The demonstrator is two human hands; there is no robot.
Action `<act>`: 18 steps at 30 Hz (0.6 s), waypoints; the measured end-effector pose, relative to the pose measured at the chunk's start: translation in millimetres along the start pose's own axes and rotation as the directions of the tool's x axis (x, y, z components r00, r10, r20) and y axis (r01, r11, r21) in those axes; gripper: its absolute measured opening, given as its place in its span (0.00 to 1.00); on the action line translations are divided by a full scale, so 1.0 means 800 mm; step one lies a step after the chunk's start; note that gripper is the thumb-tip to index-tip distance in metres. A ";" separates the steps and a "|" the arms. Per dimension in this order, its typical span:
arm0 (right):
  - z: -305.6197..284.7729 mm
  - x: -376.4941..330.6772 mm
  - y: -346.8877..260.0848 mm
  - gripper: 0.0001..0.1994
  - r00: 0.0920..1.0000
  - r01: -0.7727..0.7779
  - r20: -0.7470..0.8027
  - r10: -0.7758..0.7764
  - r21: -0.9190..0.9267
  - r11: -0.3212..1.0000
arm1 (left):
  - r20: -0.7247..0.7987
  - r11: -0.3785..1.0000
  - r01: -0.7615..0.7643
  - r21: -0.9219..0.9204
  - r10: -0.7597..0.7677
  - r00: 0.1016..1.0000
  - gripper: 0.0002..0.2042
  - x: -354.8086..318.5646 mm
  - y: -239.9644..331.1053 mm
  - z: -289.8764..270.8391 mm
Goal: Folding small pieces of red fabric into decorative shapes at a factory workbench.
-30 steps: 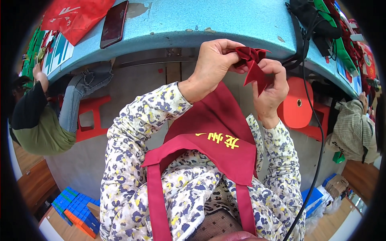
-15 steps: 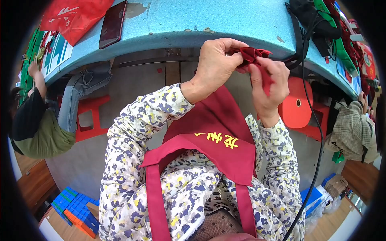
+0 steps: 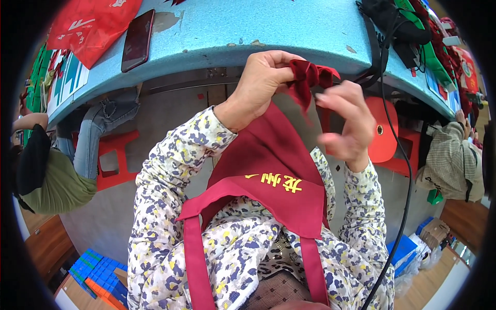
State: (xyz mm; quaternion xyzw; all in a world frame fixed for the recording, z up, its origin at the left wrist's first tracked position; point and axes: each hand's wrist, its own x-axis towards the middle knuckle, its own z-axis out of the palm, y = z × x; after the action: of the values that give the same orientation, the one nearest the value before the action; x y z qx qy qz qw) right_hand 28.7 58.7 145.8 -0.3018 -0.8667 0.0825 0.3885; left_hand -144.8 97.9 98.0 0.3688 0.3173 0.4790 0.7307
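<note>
My left hand (image 3: 261, 80) pinches a small piece of dark red fabric (image 3: 311, 76) just in front of the table's near edge. Gathered into folds, the fabric looks like a bow, with a loose end hanging below my fingers. To its right, my right hand (image 3: 352, 121) is apart from the fabric, fingers spread and curved, slightly blurred, with nothing seen in it. Below both hands is the dark red apron (image 3: 268, 155) I wear over a leopard-print top.
On the blue table (image 3: 217, 31) lie a dark phone (image 3: 138, 41), a red bag (image 3: 93, 26) and a black pouch (image 3: 395, 23). A black cable (image 3: 402, 206) runs down at right. Red stools (image 3: 381, 129) stand beneath. People sit at left (image 3: 64, 175) and right (image 3: 454, 160).
My right hand has let go of the red fabric and moved down and right, fingers opening. My left hand keeps hold, shifted slightly left, and the loose end now hangs free.
</note>
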 end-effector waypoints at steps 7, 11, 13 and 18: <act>-0.069 -0.018 0.044 0.10 0.892 -0.306 -0.263 0.367 0.247 0.920 | 0.041 0.992 0.089 -0.094 -0.085 0.996 0.08 0.023 0.011 0.063; -0.099 -0.004 0.061 0.10 0.983 -0.146 -0.115 0.140 -0.045 0.988 | 0.053 0.990 0.111 -0.084 -0.107 0.993 0.08 0.035 0.015 0.093; -0.107 -0.005 0.066 0.09 0.974 -0.219 -0.074 0.215 -0.046 0.975 | 0.064 0.990 0.122 -0.070 -0.117 0.991 0.08 0.040 0.012 0.102; -0.119 -0.014 0.082 0.09 0.975 -0.221 0.004 0.221 -0.049 0.974 | 0.094 0.986 0.165 -0.035 -0.161 0.982 0.08 0.051 0.003 0.113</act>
State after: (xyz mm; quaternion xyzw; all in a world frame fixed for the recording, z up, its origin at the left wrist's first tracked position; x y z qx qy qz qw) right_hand 133.2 96.0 179.2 -0.4051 -0.8313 0.1056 0.3656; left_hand -58.3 115.3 143.0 0.3472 0.3028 0.4069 0.7888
